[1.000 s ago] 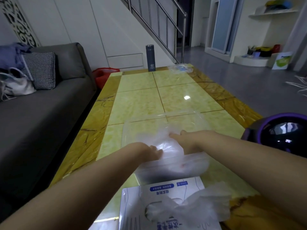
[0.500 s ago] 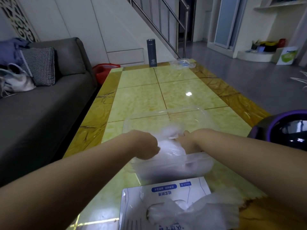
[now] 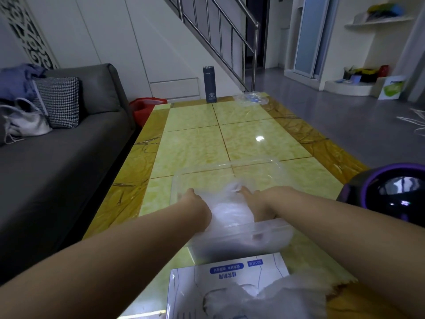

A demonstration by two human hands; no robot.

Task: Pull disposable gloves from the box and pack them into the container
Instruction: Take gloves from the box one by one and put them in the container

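Yellow tiled table (image 3: 195, 143) carries the clear container (image 3: 253, 160); inside lies the glove wad (image 3: 227, 208), left hand (image 3: 195, 202) and right hand (image 3: 254, 200) against its sides. Pinching or flat, I cannot tell. Best press evenly downward, squeezing air out.

left hand (image 3: 195, 203) and right hand (image 3: 253, 200) press either side of a wad of gloves (image 3: 227, 209) inside the clear container (image 3: 230, 162) by the tabletop's (image 3: 195, 143) near edge; the box (image 3: 230, 271) lies just nearer, more gloves spilling out.

Dim rm, glare on table (image 3: 259, 138), edges warped
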